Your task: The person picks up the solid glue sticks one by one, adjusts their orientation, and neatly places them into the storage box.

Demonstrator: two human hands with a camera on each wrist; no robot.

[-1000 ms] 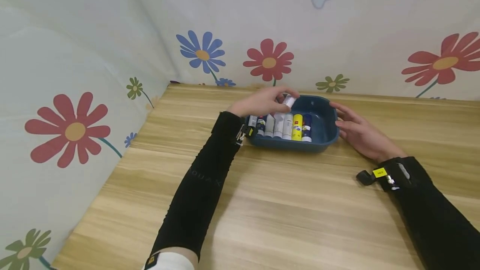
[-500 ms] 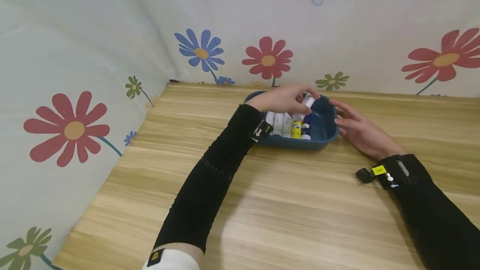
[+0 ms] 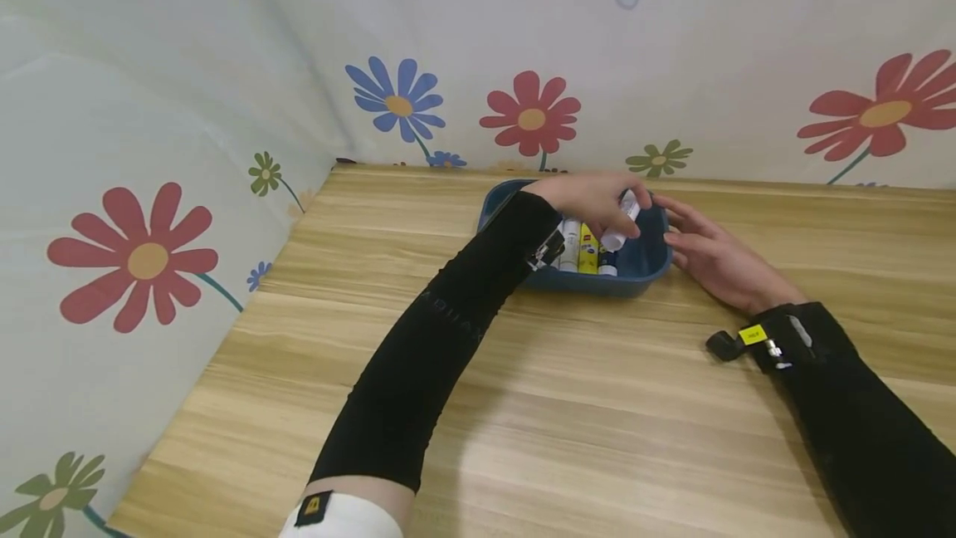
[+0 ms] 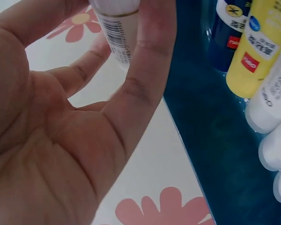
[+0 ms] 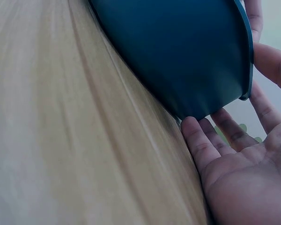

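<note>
My left hand (image 3: 586, 196) is over the right part of a dark blue plastic basin (image 3: 582, 282), pinching a tilted white glue stick (image 3: 617, 235) between thumb and fingers. Its barcode shows in the left wrist view, but its upper end is out of frame. Lying side by side in the basin are a yellow glue stick (image 4: 255, 58), a dark navy one (image 4: 223, 47) and several white ones (image 4: 271, 105); my left forearm covers part of the row. My right hand (image 3: 717, 260) touches the basin's right end, fingertips against its outer wall (image 5: 187, 56), fingers loosely extended.
The basin stands on a wood-grain table (image 3: 568, 405) near its back edge. Behind and to the left hangs a pale cloth (image 3: 418, 15) printed with flowers. Black sleeves with small wrist devices (image 3: 724, 345) cover both forearms.
My left hand has moved right across the basin with the white glue stick, from above the row to its right end, and the stick is steeper. My right hand has stayed at the basin.
</note>
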